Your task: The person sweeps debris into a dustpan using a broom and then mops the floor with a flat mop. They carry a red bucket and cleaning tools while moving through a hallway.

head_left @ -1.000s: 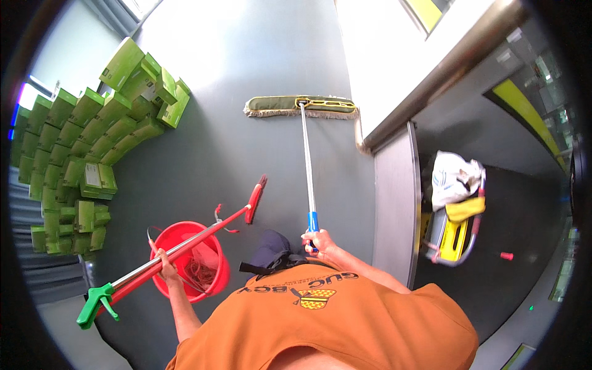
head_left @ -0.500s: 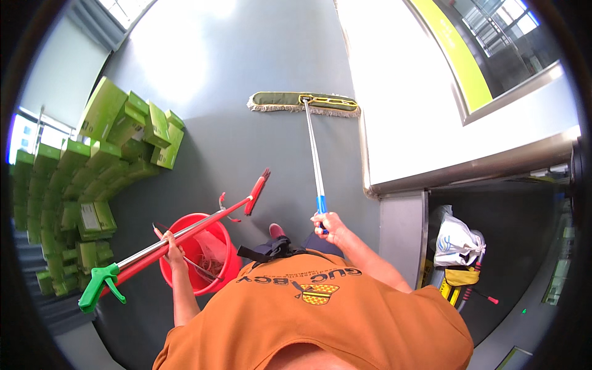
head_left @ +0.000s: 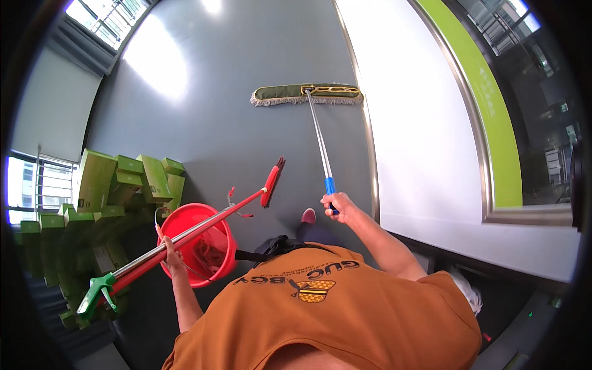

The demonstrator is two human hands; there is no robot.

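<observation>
My right hand (head_left: 341,206) is closed round the blue grip of a dust mop (head_left: 319,132). Its wide green head with a pale fringe lies flat on the floor ahead, one end close to the white wall. On the left, my left hand (head_left: 174,256) is wrapped round a red-handled broom (head_left: 271,182) and a silver-poled litter picker (head_left: 98,291) with a green trigger handle. Both slant across a red bucket (head_left: 228,243), whose wire handle also seems to be in that hand. Something pale reddish lies inside the bucket, partly hidden by the poles.
Green boxes (head_left: 95,179) are stacked along the left side, close to the bucket. A white wall panel (head_left: 419,123) with a metal edge runs along the right. Behind my right arm, a white bag (head_left: 467,291) shows in part. Grey floor (head_left: 228,55) stretches ahead.
I have moved forward along the floor with the mop pushed ahead. The boxes and the right-hand recess have slid back in view, and a foot has stepped. Both hands keep their holds.
</observation>
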